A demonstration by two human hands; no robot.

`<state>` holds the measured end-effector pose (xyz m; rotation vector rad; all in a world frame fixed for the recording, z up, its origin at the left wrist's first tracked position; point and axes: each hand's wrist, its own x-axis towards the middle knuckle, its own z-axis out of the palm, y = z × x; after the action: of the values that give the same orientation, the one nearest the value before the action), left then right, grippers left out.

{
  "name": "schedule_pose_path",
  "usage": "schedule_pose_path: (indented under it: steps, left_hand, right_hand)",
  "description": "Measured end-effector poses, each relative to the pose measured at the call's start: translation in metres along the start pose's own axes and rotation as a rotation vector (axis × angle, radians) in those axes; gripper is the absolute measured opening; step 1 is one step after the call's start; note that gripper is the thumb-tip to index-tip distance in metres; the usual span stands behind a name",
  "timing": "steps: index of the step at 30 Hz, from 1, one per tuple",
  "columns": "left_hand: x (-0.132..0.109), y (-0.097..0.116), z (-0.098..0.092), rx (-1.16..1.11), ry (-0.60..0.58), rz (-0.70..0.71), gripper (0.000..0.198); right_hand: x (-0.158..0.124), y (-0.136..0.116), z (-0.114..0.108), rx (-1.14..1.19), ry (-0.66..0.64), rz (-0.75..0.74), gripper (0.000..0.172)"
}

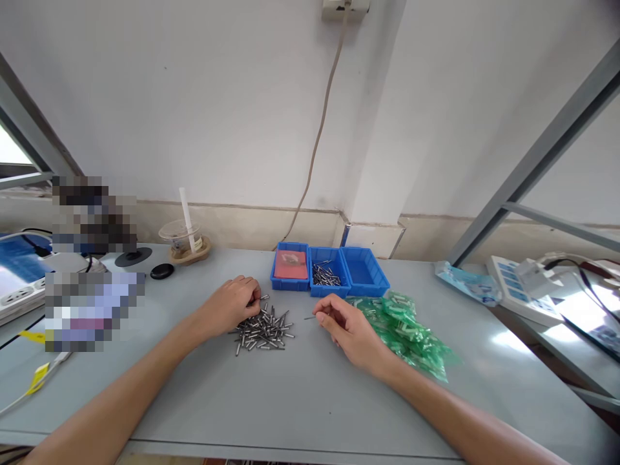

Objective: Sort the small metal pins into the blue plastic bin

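A loose pile of small metal pins (264, 330) lies on the grey table. My left hand (233, 302) rests at the pile's upper left edge with its fingers curled together; whatever is between the fingertips is hidden. To the right of the pile, my right hand (349, 330) pinches a thin metal pin (309, 318) between thumb and forefinger, its end pointing left toward the pile. Behind my hands, a blue bin (330, 289) contains more metal pins (325, 274). Green plastic bags (411, 332) with small parts inside lie just right of my right hand.
Left of the pin bin, another blue bin (290, 284) holds a red piece; a third blue bin (365, 268) adjoins on the right. A lidded cup (180, 236), a black round lid (161, 271) and power strips (520, 290) stand farther out. A wall closes the back.
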<state>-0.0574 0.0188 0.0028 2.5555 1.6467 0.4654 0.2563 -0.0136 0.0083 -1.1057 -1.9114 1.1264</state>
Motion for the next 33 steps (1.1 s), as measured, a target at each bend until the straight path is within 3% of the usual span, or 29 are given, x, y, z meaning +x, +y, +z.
schedule_pose_path:
  steps: [8, 23, 33]
  left_hand:
    - [-0.0006, 0.0042, -0.0035, -0.022, -0.023, -0.040, 0.006]
    - [0.0002, 0.0062, -0.0043, -0.031, 0.044, 0.027, 0.008]
    - [0.0015, 0.0077, -0.0034, -0.145, 0.158, -0.041, 0.014]
  right_hand:
    - [-0.0006, 0.0012, -0.0004, 0.004, -0.014, -0.002, 0.023]
    - [-0.0017, -0.0002, -0.0014, 0.018, 0.005, 0.002, 0.025]
    - [-0.0006, 0.0000, -0.0017, 0.016, 0.007, -0.002, 0.023]
